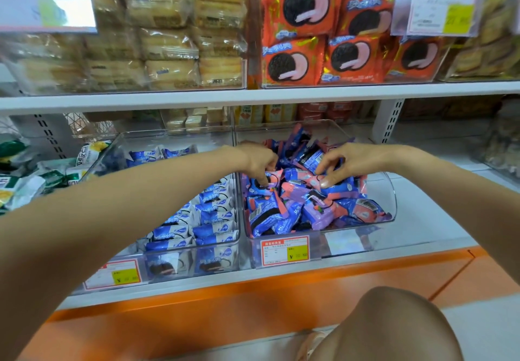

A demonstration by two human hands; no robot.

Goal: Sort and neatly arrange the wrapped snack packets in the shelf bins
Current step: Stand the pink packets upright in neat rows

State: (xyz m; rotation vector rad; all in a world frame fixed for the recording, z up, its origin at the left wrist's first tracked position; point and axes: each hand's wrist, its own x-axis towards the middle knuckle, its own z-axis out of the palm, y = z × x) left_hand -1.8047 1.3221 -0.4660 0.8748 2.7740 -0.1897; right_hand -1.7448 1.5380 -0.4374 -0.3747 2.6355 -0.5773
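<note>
Both hands are down in the right-hand clear bin (391, 191), over a loose heap of blue-and-pink packets (304, 206), too jumbled to count. The left hand (259, 161) pinches one packet by its pink edge; the right hand (349, 163) has fingertips pressed on another, though whether it grips it I cannot tell. Two bins sit side by side on this shelf: the left bin (236, 237) holds blue-and-white packets (208, 220) in tidy rows. Two price tags (285, 251) hang in front. Above, orange packets (306, 59), at least five.
</note>
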